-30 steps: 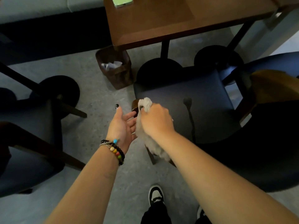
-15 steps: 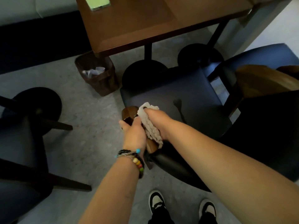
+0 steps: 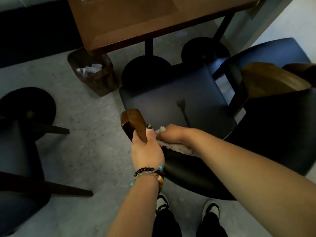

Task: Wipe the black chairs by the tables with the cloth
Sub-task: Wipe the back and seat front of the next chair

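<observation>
Head view shows the left hand gripping the wooden armrest, likely to steady the black chair, while the right hand presses the bunched cloth on its backrest.

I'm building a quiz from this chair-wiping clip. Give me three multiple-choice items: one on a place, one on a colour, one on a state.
1. Where is the bin?
A. by the table's left corner
B. on the seat
C. behind the person

2. Colour of the armrest the left hand grips?
A. white
B. brown
C. green

3. The right hand is:
A. empty
B. holding a cup
C. holding the cloth

Key:
A, the bin stands on the floor under the table corner.
B, the left hand holds a brown wooden armrest.
C, the right hand clutches the cloth on the chair.
</observation>
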The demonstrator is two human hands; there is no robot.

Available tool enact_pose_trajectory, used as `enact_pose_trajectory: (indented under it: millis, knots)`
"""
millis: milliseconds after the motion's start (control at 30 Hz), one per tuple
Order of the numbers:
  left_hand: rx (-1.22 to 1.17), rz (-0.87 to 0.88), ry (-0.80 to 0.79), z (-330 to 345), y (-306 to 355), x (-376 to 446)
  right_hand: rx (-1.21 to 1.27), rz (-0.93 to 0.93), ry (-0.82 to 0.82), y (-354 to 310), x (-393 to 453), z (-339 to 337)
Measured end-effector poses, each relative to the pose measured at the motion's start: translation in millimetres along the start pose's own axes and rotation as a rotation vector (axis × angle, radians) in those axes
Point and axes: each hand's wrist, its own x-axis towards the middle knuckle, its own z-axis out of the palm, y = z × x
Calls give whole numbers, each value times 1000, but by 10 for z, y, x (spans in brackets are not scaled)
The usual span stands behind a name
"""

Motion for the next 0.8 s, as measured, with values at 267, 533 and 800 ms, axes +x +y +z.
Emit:
enact_pose_trajectory:
  millis: [267, 533, 800]
  knots:
    - [57, 54, 36, 22, -39, 10, -115, -203, 124, -41, -795, -57]
    - [40, 77, 46, 37, -57, 39, -218, -190, 161, -205, -694, 41]
    - [-22, 75, 88, 40, -42, 21, -124, -368, 191, 48, -1086, -43]
